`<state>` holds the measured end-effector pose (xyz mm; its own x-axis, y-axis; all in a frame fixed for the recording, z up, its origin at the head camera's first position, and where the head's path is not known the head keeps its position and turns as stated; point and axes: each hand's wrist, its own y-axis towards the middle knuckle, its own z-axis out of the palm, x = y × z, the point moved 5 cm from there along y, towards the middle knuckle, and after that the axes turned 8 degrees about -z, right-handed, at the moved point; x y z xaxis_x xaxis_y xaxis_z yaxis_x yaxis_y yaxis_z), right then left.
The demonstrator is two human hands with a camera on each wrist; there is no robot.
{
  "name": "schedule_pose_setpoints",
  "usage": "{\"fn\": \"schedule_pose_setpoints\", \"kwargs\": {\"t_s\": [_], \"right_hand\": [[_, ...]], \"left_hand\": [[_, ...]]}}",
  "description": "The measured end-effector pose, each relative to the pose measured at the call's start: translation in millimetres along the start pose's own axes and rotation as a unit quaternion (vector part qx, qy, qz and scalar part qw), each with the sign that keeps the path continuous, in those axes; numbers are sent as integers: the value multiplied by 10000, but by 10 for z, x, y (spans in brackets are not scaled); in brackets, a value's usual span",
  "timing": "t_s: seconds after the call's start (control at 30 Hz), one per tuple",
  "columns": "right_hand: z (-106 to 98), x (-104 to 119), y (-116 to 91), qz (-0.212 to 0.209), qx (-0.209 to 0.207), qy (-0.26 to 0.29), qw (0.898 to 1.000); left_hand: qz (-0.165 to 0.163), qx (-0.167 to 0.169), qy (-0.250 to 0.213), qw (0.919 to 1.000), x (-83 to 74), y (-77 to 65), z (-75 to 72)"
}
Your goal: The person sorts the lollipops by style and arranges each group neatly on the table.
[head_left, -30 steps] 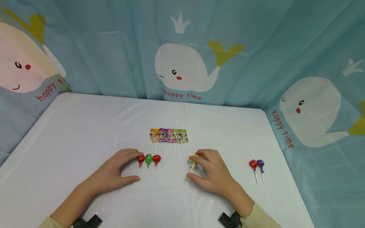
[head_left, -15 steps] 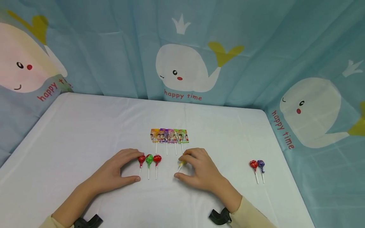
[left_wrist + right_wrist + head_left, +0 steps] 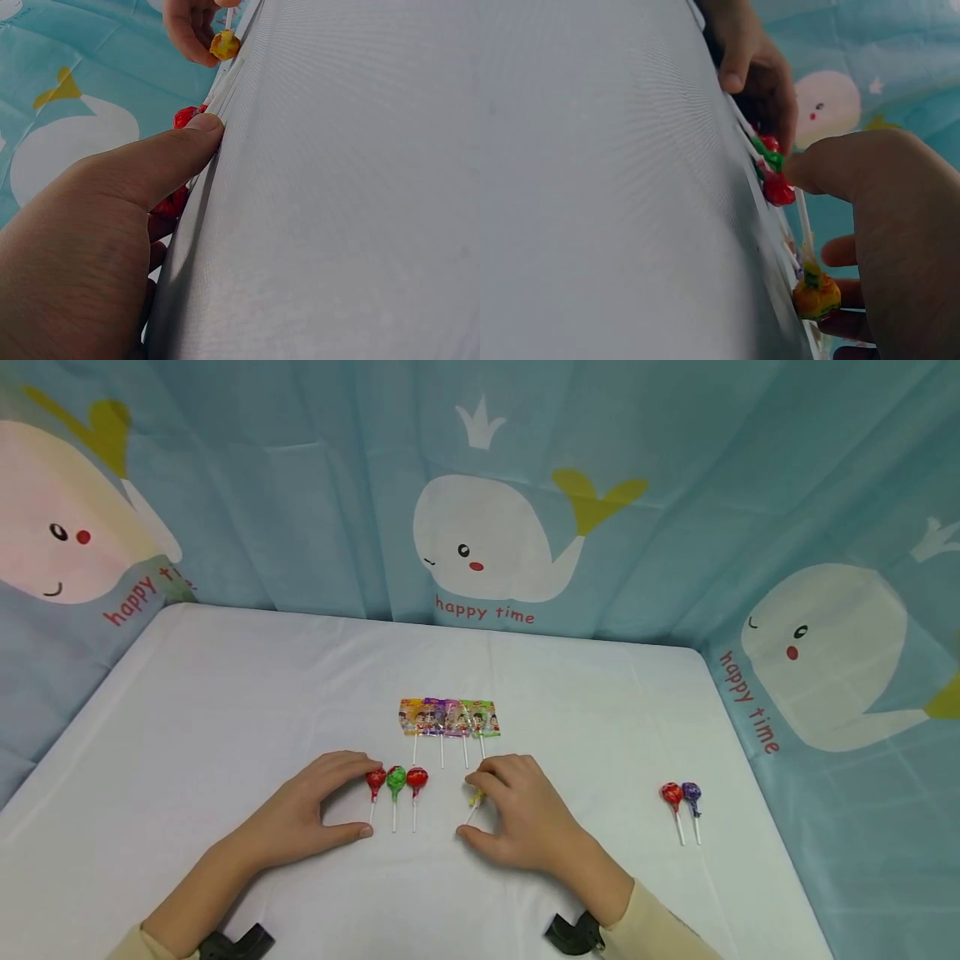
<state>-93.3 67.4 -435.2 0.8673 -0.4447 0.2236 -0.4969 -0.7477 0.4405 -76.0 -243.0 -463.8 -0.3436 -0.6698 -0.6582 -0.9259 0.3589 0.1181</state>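
Three lollipops stand in a row mid-table: a red lollipop (image 3: 376, 780) at the left, a green lollipop (image 3: 396, 780), and another red lollipop (image 3: 417, 779). My left hand (image 3: 318, 806) holds the leftmost red one, index fingertip at its candy head and thumb by the stick's lower end. To the row's right, my right hand (image 3: 525, 814) holds a yellow lollipop (image 3: 817, 296) between thumb and fingers, its stick slanting toward the thumb. In the left wrist view the yellow candy (image 3: 225, 45) shows below the right hand's fingers. The right hand partly hides it in the head view.
Behind the row lie several flat lollipops in printed wrappers (image 3: 448, 717), orange, purple, pink and green. Farther right are a red lollipop (image 3: 672, 793) and a purple lollipop (image 3: 692, 792), side by side. A blue whale-print curtain (image 3: 337, 527) borders the white table (image 3: 225, 693).
My right hand has moved left with the yellow lollipop, toward the row of three, then slowed almost to a stop. The left hand has stayed at the leftmost red lollipop.
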Motion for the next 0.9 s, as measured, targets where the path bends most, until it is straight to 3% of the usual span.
{"fn": "schedule_pose_setpoints", "kwargs": {"t_s": [0.3,0.63,0.9], "right_hand": [[-99,11,-109,172,25,-131,9998],[-177,-47,-368,931,382,-52,9949],[-262,-93,-516,1017,116,-373,9940]], "left_hand": [[-18,-5,28,10000,17,-5,6],[-26,9,45,10000,22,0,19],[-49,36,47,10000,13,1,10]]}}
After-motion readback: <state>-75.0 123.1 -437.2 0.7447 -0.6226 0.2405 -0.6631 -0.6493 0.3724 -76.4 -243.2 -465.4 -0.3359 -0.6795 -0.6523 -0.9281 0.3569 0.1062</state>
